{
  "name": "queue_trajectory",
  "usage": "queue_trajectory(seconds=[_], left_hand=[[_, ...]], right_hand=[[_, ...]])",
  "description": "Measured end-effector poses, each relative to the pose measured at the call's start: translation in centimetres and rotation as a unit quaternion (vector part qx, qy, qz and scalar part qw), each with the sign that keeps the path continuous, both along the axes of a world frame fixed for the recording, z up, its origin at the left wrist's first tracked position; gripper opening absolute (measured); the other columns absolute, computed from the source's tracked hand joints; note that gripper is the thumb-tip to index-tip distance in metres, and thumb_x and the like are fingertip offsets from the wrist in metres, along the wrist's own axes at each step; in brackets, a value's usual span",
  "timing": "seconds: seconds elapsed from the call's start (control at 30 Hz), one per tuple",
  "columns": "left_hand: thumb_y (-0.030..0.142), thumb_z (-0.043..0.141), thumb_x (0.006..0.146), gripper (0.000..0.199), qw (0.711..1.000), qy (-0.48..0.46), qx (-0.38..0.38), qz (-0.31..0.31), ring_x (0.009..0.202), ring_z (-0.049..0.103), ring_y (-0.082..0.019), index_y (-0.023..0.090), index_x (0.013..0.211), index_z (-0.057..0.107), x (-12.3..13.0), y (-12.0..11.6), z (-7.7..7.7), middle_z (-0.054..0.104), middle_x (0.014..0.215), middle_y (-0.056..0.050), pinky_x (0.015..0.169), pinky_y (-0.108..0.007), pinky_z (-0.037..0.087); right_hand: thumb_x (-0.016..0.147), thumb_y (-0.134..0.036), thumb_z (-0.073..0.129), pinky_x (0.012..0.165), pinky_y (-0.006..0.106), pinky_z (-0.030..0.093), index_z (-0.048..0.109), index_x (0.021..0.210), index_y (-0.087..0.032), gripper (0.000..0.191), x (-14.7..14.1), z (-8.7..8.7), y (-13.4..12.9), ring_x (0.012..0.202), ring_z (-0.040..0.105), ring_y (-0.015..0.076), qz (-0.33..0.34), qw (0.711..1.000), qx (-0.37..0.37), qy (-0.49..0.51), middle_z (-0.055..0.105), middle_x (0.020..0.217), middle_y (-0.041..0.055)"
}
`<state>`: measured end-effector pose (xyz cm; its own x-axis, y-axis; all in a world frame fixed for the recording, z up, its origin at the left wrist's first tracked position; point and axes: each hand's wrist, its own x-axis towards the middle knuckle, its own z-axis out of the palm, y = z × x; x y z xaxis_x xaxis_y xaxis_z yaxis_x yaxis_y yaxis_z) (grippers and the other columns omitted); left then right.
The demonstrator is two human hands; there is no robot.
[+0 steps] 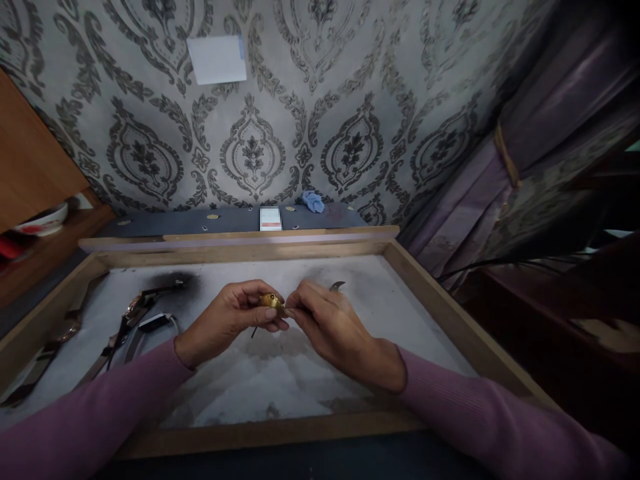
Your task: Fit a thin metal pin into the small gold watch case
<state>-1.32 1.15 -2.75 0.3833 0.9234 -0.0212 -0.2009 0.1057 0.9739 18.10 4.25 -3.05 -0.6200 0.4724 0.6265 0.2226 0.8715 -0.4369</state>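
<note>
Grey damask wallpaper (303, 107), tied purple curtain (550, 110), wooden cabinet (35, 160)

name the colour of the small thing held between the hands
The small thing is shiny gold; the head view shows it best.

Watches (154, 323) block hands (225, 319) leftward; far right the tray (270, 435) is free.

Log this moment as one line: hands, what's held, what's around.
left hand: holding small gold object; right hand: close against its right end; beneath: wooden-framed tray; tray's left side: wristwatches
</note>
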Motion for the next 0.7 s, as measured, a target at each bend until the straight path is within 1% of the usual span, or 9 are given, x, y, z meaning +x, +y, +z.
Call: queue_trajectory(seconds=[0.23, 0.43, 0.7], left_hand=[[0.018, 0.071, 0.08, 0.01, 1.0, 0.004, -0.002, -0.004, 0.076, 0.07, -0.013, 0.015, 0.087, 0.066, -0.03, 0.06, -0.11, 0.071, 0.081, -0.002, 0.068, -0.021, 0.052], [0.017, 0.07, 0.081, 0.008, 1.0, -0.003, 0.0, -0.008, 0.076, 0.07, -0.012, 0.015, 0.088, 0.066, -0.02, 0.04, -0.08, 0.071, 0.081, -0.001, 0.067, -0.02, 0.052], [0.017, 0.069, 0.081, 0.009, 1.0, 0.006, 0.003, -0.008, 0.077, 0.07, -0.012, 0.015, 0.089, 0.066, -0.11, 0.11, -0.22, 0.071, 0.082, -0.002, 0.068, -0.021, 0.053]], right_hand=[[0.092, -0.01, 0.045, 0.055, 0.023, 0.039, 0.047, 0.081, -0.018, 0.014, 0.05, 0.18, -0.13, 0.061, 0.05, 0.0124, -0.002, 1.0, -0.006, -0.01, 0.053, 0.074, 0.0006], [0.092, -0.009, 0.044, 0.054, 0.022, 0.036, 0.046, 0.081, -0.018, 0.014, 0.05, 0.33, -0.14, 0.061, 0.048, 0.0113, -0.001, 1.0, 0.0, -0.013, 0.051, 0.073, 0.0002], [0.092, -0.009, 0.044, 0.055, 0.022, 0.037, 0.047, 0.081, -0.018, 0.014, 0.12, 0.34, -0.13, 0.063, 0.049, 0.0117, 0.003, 1.0, -0.001, -0.017, 0.052, 0.074, 0.0005]])
